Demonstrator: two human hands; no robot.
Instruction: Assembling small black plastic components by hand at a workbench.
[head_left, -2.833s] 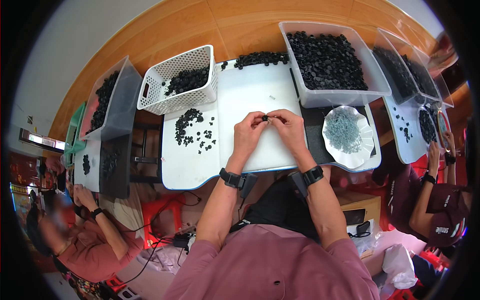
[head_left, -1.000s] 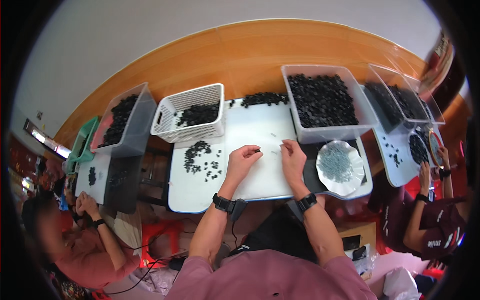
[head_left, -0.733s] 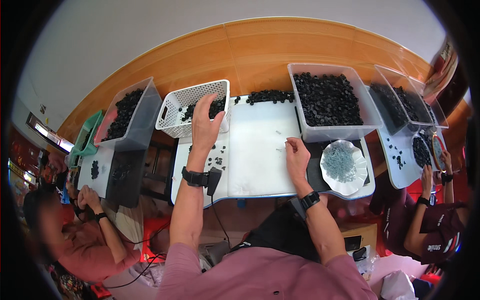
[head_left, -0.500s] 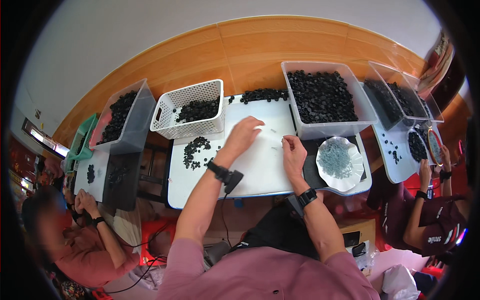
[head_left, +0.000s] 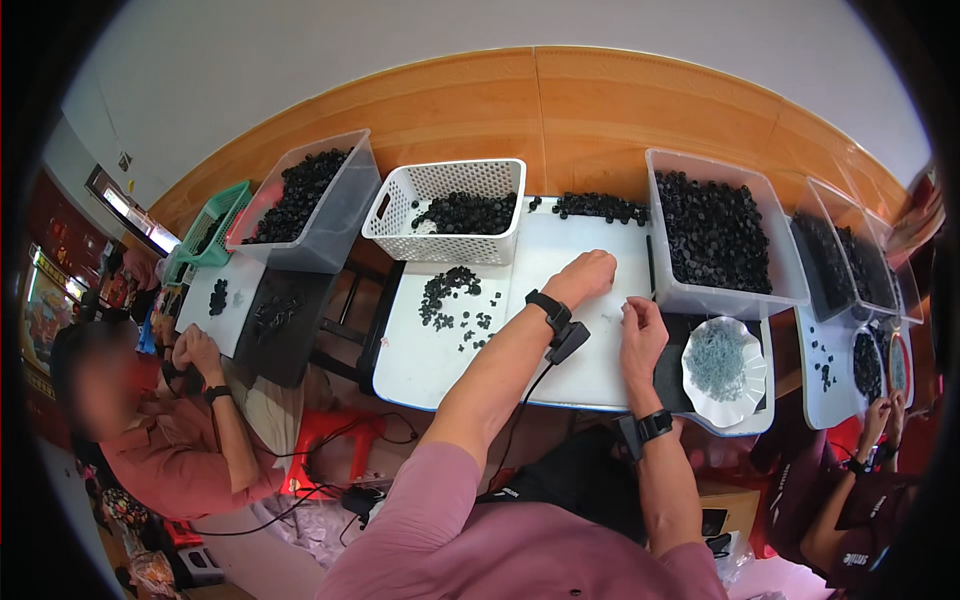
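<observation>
Over the right part of the white work board (head_left: 560,345), my left hand (head_left: 586,277) reaches across with its fingers curled together. Whatever its fingertips may hold is hidden. Just nearer and to the right, my right hand (head_left: 643,340) is pinched, its thumb and index finger close together. Anything in that pinch is too small to make out. The two hands are close but apart. On the board's left lies a loose pile of small black parts (head_left: 450,287). To the right of my right hand, a white scalloped dish (head_left: 752,388) holds many small pale blue-grey pieces (head_left: 716,358).
Behind the board stand a white perforated basket (head_left: 440,248) and a clear bin (head_left: 735,300), both holding black parts. A row of black parts (head_left: 600,207) lies between them. A co-worker's hands (head_left: 198,352) are at the left table; another person's hands (head_left: 885,415) work at right.
The view has turned left, shifting the scene rightward. My left hand has moved right, closer to my right hand, and its spread fingers have closed. My right hand stays pinched.
</observation>
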